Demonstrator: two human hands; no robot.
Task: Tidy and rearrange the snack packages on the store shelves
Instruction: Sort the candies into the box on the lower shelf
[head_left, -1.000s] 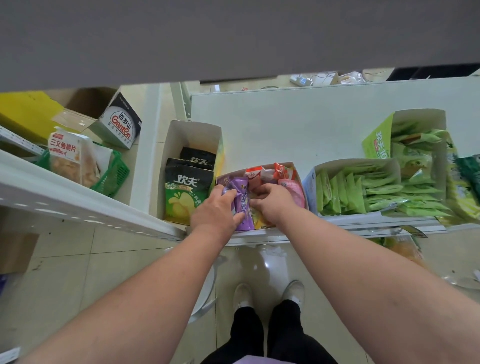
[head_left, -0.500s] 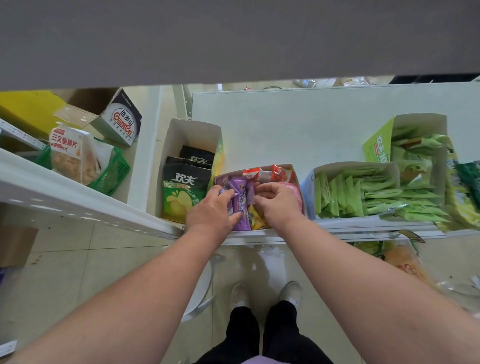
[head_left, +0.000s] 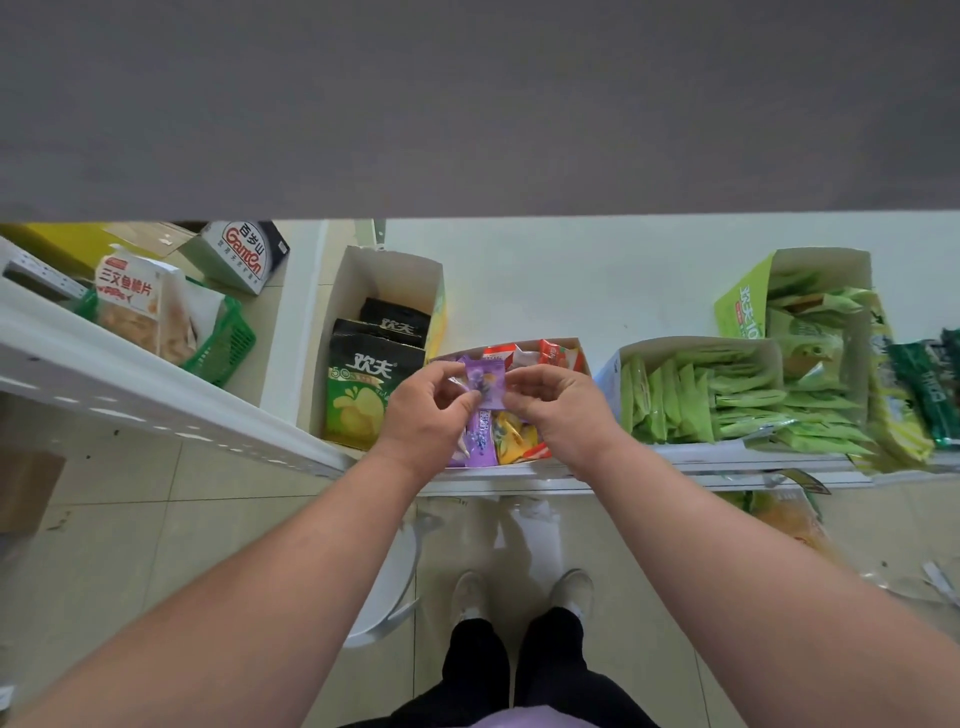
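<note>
Both hands up over the mixed snack box (head_left: 582, 358) at shelf (head_left: 571, 291) front edge. Left hand (head_left: 423, 410) & right hand (head_left: 558, 408) close together, each pinching one side of a small purple packet (head_left: 485, 384), held just above the box. More purple, yellow & red packets in the box below. Left of the box: tall box w/ black chip bags (head_left: 363, 400). Right of it: box of green packets (head_left: 701, 395), 2nd green box (head_left: 800, 306) behind that.
</note>
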